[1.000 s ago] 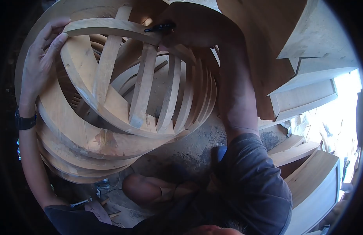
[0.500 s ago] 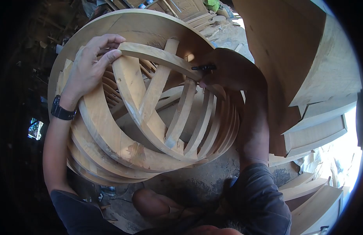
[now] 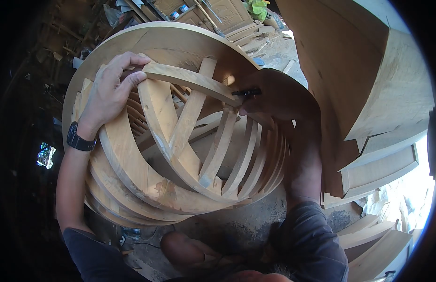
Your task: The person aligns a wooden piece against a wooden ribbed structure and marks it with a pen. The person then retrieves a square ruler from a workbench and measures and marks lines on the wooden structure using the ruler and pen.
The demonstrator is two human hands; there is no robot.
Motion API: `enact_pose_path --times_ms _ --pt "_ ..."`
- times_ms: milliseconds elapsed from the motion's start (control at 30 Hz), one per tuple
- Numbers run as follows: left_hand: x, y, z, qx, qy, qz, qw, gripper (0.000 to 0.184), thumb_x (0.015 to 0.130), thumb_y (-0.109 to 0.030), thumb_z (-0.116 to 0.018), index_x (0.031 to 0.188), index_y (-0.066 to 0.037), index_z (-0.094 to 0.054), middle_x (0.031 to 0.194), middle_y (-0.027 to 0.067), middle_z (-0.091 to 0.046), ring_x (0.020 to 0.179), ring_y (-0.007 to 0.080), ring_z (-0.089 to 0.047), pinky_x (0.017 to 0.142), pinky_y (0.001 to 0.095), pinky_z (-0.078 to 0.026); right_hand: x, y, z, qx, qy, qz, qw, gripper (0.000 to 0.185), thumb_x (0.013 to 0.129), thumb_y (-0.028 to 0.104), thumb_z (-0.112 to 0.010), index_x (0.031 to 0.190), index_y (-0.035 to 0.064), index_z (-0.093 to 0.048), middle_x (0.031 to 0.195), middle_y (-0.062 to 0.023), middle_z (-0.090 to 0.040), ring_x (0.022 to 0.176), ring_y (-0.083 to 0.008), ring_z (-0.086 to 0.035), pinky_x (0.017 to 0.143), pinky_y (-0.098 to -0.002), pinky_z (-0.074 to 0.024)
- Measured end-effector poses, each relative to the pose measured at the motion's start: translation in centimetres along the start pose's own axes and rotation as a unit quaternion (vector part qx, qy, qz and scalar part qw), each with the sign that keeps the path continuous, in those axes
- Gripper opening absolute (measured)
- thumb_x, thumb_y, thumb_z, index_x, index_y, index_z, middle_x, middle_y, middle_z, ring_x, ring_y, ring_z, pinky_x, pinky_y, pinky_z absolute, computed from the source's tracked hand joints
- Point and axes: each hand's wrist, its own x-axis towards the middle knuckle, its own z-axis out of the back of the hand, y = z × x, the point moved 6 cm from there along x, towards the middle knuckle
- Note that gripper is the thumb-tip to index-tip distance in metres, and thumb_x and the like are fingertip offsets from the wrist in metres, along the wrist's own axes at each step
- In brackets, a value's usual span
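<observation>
A short curved wooden strip (image 3: pixel 194 81) lies across the top of a rounded frame of curved wooden ribs (image 3: pixel 157 105). My left hand (image 3: pixel 113 91) grips the strip's left end between thumb and fingers, over the top of one rib. At the strip's right end, my right hand (image 3: pixel 279 96) is closed around a slim black pen (image 3: pixel 246 92), its point close to the strip and a rib below it. Most of the right hand's fingers are in shadow or hidden behind the pen and hand. Behind the ribs stands a large round wooden disc (image 3: pixel 147 32).
A tall curved wooden panel (image 3: pixel 340 70) rises close to my right arm. More curved wooden pieces (image 3: pixel 375 244) lie at the lower right. Carved panels (image 3: pixel 222 19) and a green bag (image 3: pixel 257 9) are at the back. My bent leg (image 3: pixel 185 249) is below the frame.
The whole view has shifted, so the frame and both hands appear slightly lower. Both hands keep the same hold on the strip and the pen.
</observation>
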Motion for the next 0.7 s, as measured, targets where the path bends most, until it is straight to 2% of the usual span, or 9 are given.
enact_pose_path --times_ms 33,167,233,367,433,533,567,633,700 --pt "0.0 0.1 0.0 0.003 0.001 0.002 1.0 0.024 0.096 -0.014 -0.059 0.116 0.0 -0.062 0.11 0.0099 -0.063 0.104 0.0197 -0.062 0.095 0.0334 -0.049 0.0 -0.1 -0.1 0.0 -0.002 -0.013 1.0 0.038 0.069 0.021 -0.084 0.103 0.007 -0.075 0.092 -0.013 -0.071 0.093 -0.0277 -0.068 0.084 -0.0399 -0.0504" --pt "0.0 0.0 0.1 0.013 0.0 0.003 1.0 0.025 0.097 -0.014 -0.058 0.117 0.0 -0.062 0.11 0.0098 -0.063 0.104 0.0201 -0.062 0.095 0.0334 -0.048 0.0 0.2 0.0 -0.022 -0.022 0.01 0.999 0.036 0.069 0.021 -0.083 0.1 0.0061 -0.075 0.092 -0.0129 -0.07 0.091 -0.0278 -0.068 0.083 -0.04 -0.0506" --pt "0.0 0.1 0.1 0.024 0.009 -0.01 1.0 0.024 0.097 -0.012 -0.058 0.119 -0.002 -0.06 0.112 0.0099 -0.06 0.104 0.0201 -0.062 0.094 0.0317 -0.049 0.0 0.2 -0.1 -0.008 0.002 0.012 1.0 0.049 0.069 0.024 -0.081 0.111 0.0019 -0.071 0.093 -0.0155 -0.071 0.087 -0.0254 -0.067 0.082 -0.0381 -0.0497" --pt "0.0 0.2 0.0 0.032 0.004 -0.014 0.999 0.024 0.097 -0.012 -0.058 0.119 -0.002 -0.061 0.112 0.01 -0.06 0.104 0.0199 -0.062 0.093 0.0317 -0.049 0.1 0.1 -0.2 0.044 -0.016 0.003 0.999 0.044 0.075 0.024 -0.078 0.112 0.0019 -0.069 0.093 -0.0152 -0.071 0.088 -0.0241 -0.067 0.081 -0.0372 -0.05" --pt "0.0 0.3 0.0 0.026 0.003 -0.014 1.0 0.024 0.097 -0.012 -0.058 0.119 -0.002 -0.06 0.112 0.0103 -0.06 0.104 0.0198 -0.062 0.093 0.0318 -0.049 0.5 0.0 0.2 0.105 -0.081 0.029 0.991 0.035 0.082 0.023 -0.073 0.11 0.0016 -0.068 0.09 -0.0122 -0.07 0.083 -0.0185 -0.066 0.076 -0.0331 -0.051" --pt "-0.1 0.2 0.0 0.021 -0.001 -0.015 1.0 0.024 0.097 -0.012 -0.058 0.119 -0.002 -0.06 0.112 0.0105 -0.06 0.104 0.02 -0.062 0.092 0.0317 -0.05 1.0 0.1 0.7 0.122 -0.155 0.041 0.979 0.028 0.088 0.022 -0.07 0.106 0.0017 -0.069 0.087 -0.0084 -0.069 0.077 -0.0119 -0.064 0.07 -0.0278 -0.0504" --pt "0.0 0.2 0.0 0.022 -0.003 -0.014 1.0 0.024 0.097 -0.012 -0.058 0.119 -0.002 -0.06 0.112 0.0105 -0.06 0.104 0.02 -0.062 0.092 0.0317 -0.05 1.1 0.4 0.7 0.122 -0.154 0.043 0.98 0.028 0.088 0.022 -0.07 0.106 0.0017 -0.069 0.087 -0.0084 -0.069 0.077 -0.0119 -0.064 0.07 -0.0278 -0.0504" --pt "0.0 0.2 0.0 0.033 0.005 -0.014 0.999 0.023 0.097 -0.012 -0.058 0.118 -0.002 -0.061 0.111 0.0106 -0.06 0.104 0.0205 -0.062 0.091 0.0315 -0.05 0.8 0.5 1.4 0.178 -0.223 0.007 0.959 0.03 0.089 0.029 -0.066 0.103 0.0022 -0.069 0.081 -0.012 -0.069 0.078 -0.0199 -0.068 0.075 -0.0348 -0.0525" --pt "-0.1 0.3 0.0 0.033 0.0 -0.014 0.999 0.023 0.097 -0.012 -0.058 0.118 -0.003 -0.061 0.111 0.0107 -0.059 0.103 0.0206 -0.063 0.091 0.0313 -0.05 0.9 0.5 1.4 0.223 -0.238 0.005 0.945 0.033 0.092 0.033 -0.064 0.102 0.0016 -0.068 0.078 -0.01 -0.068 0.078 -0.017 -0.068 0.073 -0.0337 -0.0524"
